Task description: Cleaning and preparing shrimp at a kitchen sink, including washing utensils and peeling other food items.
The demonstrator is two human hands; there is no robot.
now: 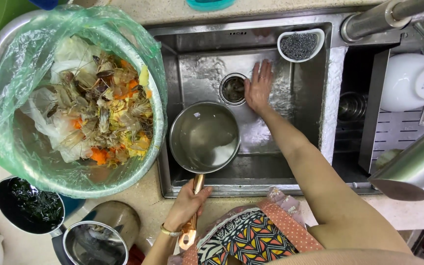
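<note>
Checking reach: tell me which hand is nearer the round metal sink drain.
Right. The right hand lies flat beside the round metal sink drain; the left hand grips the steel saucepan's copper handle.

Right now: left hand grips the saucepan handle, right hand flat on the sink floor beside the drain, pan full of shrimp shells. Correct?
Not quite. The head view shows the saucepan holding only water; the shrimp shells are in the bag-lined bowl. The rest is right.

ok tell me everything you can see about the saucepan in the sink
The round shiny steel saucepan sits upright in the left part of the stainless steel sink, just below the drain. It holds a little water and no lid is on it. Its copper-coloured handle, with a hanging loop at the end, reaches over the sink's front edge, where the left hand grips it.
</note>
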